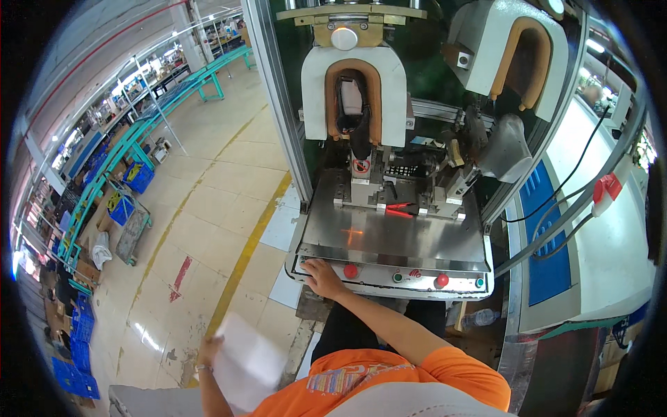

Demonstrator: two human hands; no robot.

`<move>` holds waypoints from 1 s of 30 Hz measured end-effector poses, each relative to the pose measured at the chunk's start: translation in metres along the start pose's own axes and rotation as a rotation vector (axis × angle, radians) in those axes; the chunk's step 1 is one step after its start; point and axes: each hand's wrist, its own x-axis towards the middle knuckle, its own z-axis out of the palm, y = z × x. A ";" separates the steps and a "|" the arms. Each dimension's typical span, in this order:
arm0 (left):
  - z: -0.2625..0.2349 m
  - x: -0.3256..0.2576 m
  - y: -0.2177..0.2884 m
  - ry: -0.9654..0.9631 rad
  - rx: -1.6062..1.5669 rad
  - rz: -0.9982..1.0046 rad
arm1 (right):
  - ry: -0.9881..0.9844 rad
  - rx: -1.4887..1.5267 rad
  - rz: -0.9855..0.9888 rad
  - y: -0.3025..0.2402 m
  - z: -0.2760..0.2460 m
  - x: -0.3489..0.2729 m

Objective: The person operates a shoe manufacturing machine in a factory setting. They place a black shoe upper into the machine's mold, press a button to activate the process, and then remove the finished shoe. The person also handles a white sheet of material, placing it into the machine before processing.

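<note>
In the head view, the left hand (210, 349) is low at the left, its grip closed on the edge of a pale sheet (250, 361), which is blurred and spreads to the right of the fingers above the floor (236, 201). The right hand (323, 278) reaches across to the left end of a white control panel (375, 286); its grip is loose, fingers slightly bent and resting on the panel, with nothing held, and whether a fingertip presses a button cannot be told. Just right of that hand is a red button (351, 271), followed along the panel by a green button (397, 277), a second red button (441, 280) and another green one at the far end. Behind the panel lies a steel bed (417, 240) with an orange light cross (354, 231) on it and a red-handled tool (399, 210) farther back. Above, a dark shoe-like piece (360, 128) with a pale inside sits within the brown lining (376, 104) of a white arched housing (394, 97). A second white housing (472, 31) stands to the right, over a grey rounded form (507, 149).
</note>
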 end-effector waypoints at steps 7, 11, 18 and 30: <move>0.036 -0.031 0.045 -0.060 0.022 -0.083 | -0.028 -0.008 0.024 -0.001 0.000 -0.001; 0.019 -0.014 0.006 0.037 -0.016 0.082 | -0.014 -0.019 0.011 0.000 -0.001 -0.001; 0.034 -0.029 0.074 -0.075 -0.181 -0.083 | -0.008 -0.032 0.004 0.002 -0.003 -0.003; 0.033 -0.001 0.035 0.026 -0.362 0.082 | -0.018 -0.032 0.002 -0.001 -0.001 0.001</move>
